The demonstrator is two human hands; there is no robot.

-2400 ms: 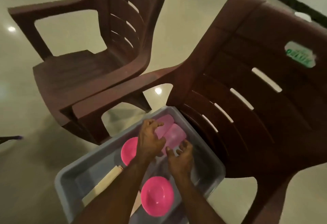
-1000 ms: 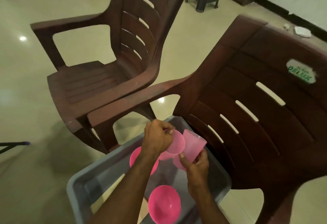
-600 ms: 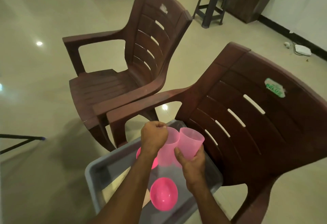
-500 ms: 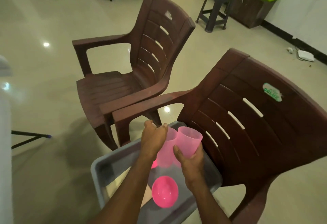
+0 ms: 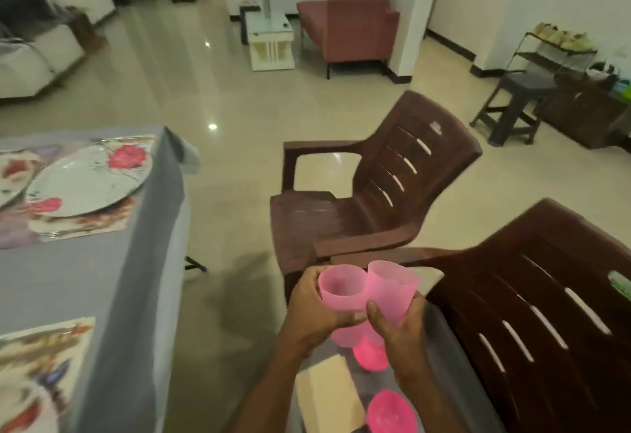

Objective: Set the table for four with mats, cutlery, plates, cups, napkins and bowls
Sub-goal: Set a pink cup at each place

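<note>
The left hand [image 5: 312,313] grips one translucent pink plastic cup [image 5: 341,296], fingers curled around its side. The right hand [image 5: 397,325] grips a second pink plastic cup [image 5: 392,289] the same way. The two cups are upright, touching, held over the grey tub. Below them lie two bright pink bowls [image 5: 370,354] [image 5: 391,412] and one cream stack of napkins [image 5: 327,395]. On the grey-clothed table [image 5: 85,279] at the left, one white flowered plate [image 5: 88,181] rests on a printed mat [image 5: 68,224]. Two brown plastic chairs [image 5: 375,193] [image 5: 546,313] stand near.

Both forearms bare, no sleeves; left hand [image 5: 316,313] and right hand [image 5: 397,328] ungloved.
</note>
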